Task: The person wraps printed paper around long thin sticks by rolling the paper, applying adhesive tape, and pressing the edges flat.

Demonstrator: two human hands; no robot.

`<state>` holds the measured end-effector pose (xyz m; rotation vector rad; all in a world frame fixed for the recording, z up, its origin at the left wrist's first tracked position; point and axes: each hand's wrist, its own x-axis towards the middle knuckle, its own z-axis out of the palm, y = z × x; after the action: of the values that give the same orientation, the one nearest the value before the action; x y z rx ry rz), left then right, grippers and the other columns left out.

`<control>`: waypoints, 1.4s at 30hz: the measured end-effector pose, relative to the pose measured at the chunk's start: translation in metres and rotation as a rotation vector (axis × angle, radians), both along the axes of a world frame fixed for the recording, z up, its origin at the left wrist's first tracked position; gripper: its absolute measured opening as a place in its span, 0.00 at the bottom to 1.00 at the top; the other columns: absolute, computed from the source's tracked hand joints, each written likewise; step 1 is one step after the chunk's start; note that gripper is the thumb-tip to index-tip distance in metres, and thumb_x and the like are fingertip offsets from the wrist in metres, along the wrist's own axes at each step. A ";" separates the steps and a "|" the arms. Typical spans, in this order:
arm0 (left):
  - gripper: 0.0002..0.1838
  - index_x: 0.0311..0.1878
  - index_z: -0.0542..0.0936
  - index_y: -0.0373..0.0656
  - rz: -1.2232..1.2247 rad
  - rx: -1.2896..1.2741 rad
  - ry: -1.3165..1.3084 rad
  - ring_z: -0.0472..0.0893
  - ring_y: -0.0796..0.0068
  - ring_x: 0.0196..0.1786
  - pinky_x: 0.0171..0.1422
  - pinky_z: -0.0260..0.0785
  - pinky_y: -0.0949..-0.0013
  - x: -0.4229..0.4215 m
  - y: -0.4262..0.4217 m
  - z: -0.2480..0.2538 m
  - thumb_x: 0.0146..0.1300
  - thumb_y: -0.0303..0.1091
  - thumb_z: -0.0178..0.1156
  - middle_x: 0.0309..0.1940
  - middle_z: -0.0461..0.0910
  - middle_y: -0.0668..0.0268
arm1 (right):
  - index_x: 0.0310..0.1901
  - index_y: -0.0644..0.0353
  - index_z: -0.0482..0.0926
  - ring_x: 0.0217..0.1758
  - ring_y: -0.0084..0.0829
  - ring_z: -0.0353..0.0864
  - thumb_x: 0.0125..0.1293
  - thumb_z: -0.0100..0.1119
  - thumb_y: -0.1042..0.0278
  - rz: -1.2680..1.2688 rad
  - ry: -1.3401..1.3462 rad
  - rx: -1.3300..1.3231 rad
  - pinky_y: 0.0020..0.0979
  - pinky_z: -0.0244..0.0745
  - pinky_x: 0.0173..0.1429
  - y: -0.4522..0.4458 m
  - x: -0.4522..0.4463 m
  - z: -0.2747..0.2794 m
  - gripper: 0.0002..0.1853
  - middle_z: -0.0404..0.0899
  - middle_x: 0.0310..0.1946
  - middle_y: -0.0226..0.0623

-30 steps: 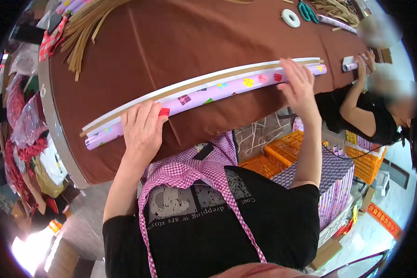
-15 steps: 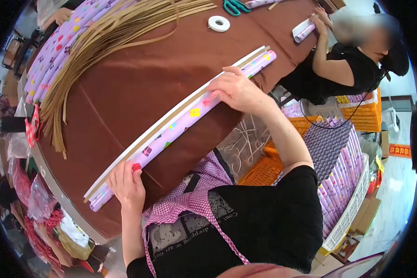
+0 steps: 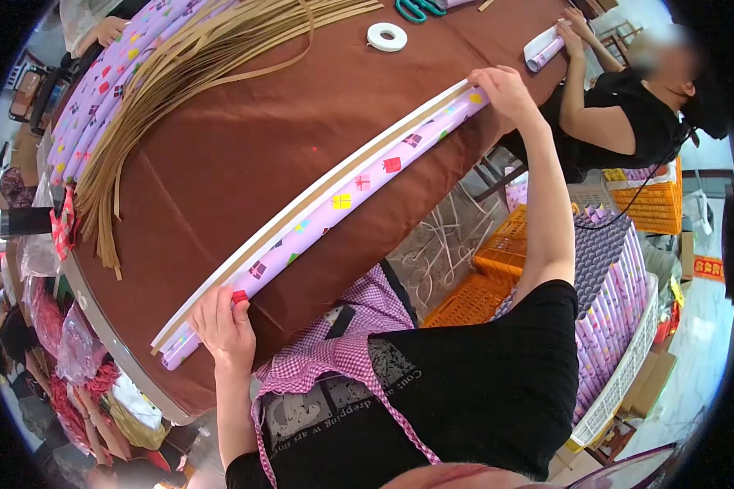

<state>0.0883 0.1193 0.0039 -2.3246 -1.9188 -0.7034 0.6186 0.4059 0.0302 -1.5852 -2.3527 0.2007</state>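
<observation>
A long roll of lilac wrapping paper (image 3: 341,201), printed with colourful gift boxes, lies slantwise on the brown-covered table (image 3: 245,155). Along its white edge runs a narrow tan strip (image 3: 302,198). My left hand (image 3: 223,330) grips the near-left end, fingers bent over roll and strip. Something small and red (image 3: 239,297) shows at its thumb tip. At the far-right end, my right hand (image 3: 507,94) has its fingers curled over the roll and strip; its fingertips partly cover that end.
A bundle of tan strips (image 3: 171,98) lies beside stacked lilac paper rolls (image 3: 86,122). Farther back are a white tape roll (image 3: 386,37) and green-handled scissors (image 3: 420,6). A co-worker (image 3: 620,102) at the right handles another roll. Orange baskets (image 3: 497,257) stand below.
My right hand has slid from the upper middle of the roll to its far-right end. My left hand stays at the near end. The co-worker's hands have shifted slightly right.
</observation>
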 end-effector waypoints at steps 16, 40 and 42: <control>0.15 0.53 0.79 0.38 0.004 -0.011 -0.011 0.76 0.53 0.53 0.61 0.62 0.54 0.001 0.001 0.002 0.70 0.39 0.61 0.49 0.80 0.57 | 0.46 0.50 0.87 0.53 0.44 0.83 0.66 0.55 0.69 -0.170 0.017 0.045 0.43 0.77 0.57 0.022 0.016 -0.022 0.12 0.84 0.47 0.39; 0.11 0.49 0.80 0.40 -0.024 0.125 -0.027 0.75 0.52 0.53 0.60 0.62 0.53 -0.002 0.002 -0.005 0.65 0.32 0.62 0.48 0.80 0.57 | 0.36 0.46 0.86 0.49 0.31 0.79 0.63 0.58 0.59 0.722 -0.144 0.021 0.41 0.64 0.56 -0.092 -0.304 0.001 0.08 0.81 0.37 0.26; 0.11 0.47 0.80 0.40 -0.043 0.113 -0.070 0.75 0.52 0.52 0.60 0.63 0.53 0.001 0.002 -0.002 0.62 0.30 0.64 0.47 0.79 0.58 | 0.35 0.48 0.86 0.50 0.30 0.78 0.64 0.57 0.61 0.716 -0.104 0.030 0.39 0.64 0.57 -0.093 -0.302 0.001 0.08 0.80 0.38 0.26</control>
<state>0.0896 0.1216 0.0023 -2.3092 -1.8089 -0.8840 0.3161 0.3127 0.0312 -0.6884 -2.8908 0.2311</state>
